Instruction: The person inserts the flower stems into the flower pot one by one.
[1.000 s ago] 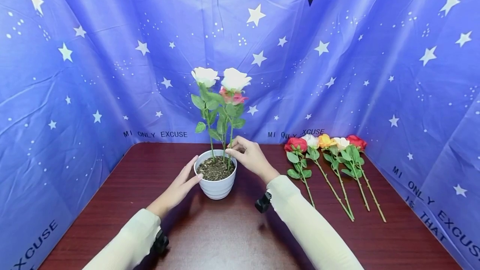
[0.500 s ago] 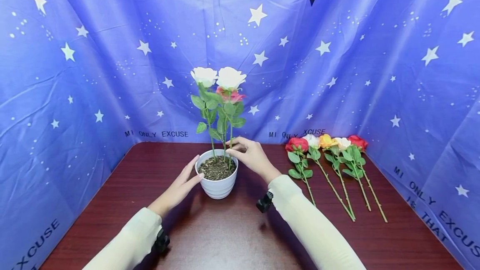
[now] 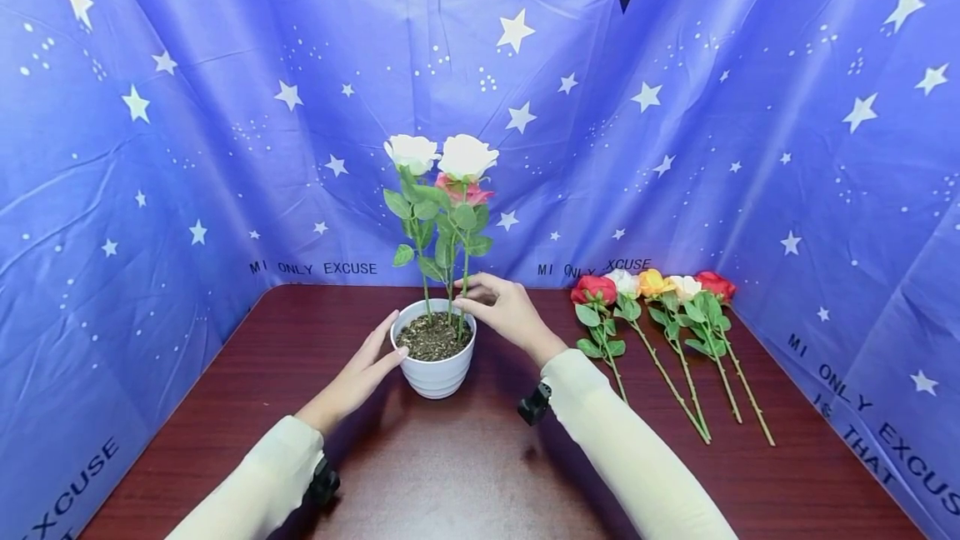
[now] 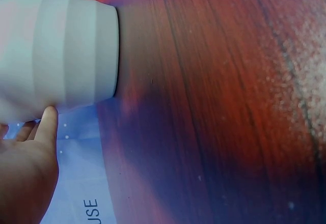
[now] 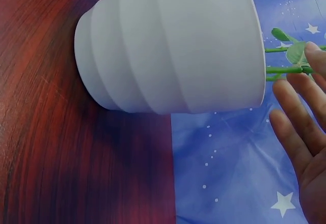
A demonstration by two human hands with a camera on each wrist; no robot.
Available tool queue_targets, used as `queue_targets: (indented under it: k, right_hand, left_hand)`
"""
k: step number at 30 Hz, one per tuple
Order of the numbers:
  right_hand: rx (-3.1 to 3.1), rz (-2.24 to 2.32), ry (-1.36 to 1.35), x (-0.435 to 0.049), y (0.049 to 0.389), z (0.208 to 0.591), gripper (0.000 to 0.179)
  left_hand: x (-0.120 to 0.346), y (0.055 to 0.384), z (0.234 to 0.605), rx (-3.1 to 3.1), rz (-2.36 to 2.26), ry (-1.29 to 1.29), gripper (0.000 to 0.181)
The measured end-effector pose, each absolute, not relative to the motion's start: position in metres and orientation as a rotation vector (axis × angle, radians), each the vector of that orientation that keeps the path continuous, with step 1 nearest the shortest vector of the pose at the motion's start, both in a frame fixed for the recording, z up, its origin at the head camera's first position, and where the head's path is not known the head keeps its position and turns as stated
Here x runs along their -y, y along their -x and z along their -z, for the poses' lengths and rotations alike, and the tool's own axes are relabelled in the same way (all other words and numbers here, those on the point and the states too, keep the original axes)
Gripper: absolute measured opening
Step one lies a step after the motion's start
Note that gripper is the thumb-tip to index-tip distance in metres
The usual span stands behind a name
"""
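A white ribbed pot [image 3: 437, 377] filled with dark soil stands upright on the table, with a white rose [image 3: 411, 154], a pink rose [image 3: 463, 190] and a second white rose [image 3: 468, 158] rising from it. My left hand [image 3: 358, 373] rests against the pot's left side, thumb near the front of the rim and fingers extended. With thumb and fingertips, my right hand [image 3: 508, 315] pinches the lower stem of the right-hand white rose, just above the rim. The right wrist view shows this right hand [image 5: 305, 122] at the green stems [image 5: 285, 70] beyond the pot's rim.
On the table's right side several cut roses lie in a row: a red rose [image 3: 594, 289], a white one, a yellow rose [image 3: 653, 282], a cream one and another red rose [image 3: 716, 284]. A blue starry cloth [image 3: 480, 65] surrounds the brown table [image 3: 450, 473].
The right-hand white rose's bloom has tilted slightly left, then partly back right, with my right hand staying at its stem. My left hand and the pot keep their place.
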State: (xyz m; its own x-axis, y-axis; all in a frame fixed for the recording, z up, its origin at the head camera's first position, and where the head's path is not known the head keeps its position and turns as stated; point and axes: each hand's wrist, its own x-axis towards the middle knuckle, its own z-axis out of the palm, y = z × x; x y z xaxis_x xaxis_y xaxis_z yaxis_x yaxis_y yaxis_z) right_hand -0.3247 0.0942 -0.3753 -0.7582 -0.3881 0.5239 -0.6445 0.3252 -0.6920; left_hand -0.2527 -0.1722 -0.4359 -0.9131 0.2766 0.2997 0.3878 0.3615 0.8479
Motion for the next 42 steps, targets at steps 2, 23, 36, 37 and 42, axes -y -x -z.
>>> queue_targets:
  k: [2, 23, 36, 37, 42]
  right_hand:
    - [2.337, -1.395, -0.922, -0.096, 0.325, 0.376, 0.028]
    - [2.423, -1.381, -0.920, -0.135, 0.318, 0.378, 0.027]
    - [2.543, -1.253, -0.841, -0.185, 0.320, 0.388, 0.023]
    - [2.552, -1.240, -0.832, -0.189, 0.319, 0.388, 0.023]
    - [2.570, -1.223, -0.797, -0.208, 0.317, 0.389, 0.023]
  left_hand:
    - [0.172, 0.253, 0.437, 2.498, 1.607, 0.614, 0.069]
    - [0.173, 0.255, 0.438, 2.514, 1.586, 0.618, 0.069]
    - [0.171, 0.253, 0.434, 2.495, 1.598, 0.631, 0.068]
    - [0.171, 0.253, 0.435, 2.499, 1.597, 0.629, 0.068]
    - [0.172, 0.254, 0.436, 2.495, 1.597, 0.628, 0.068]
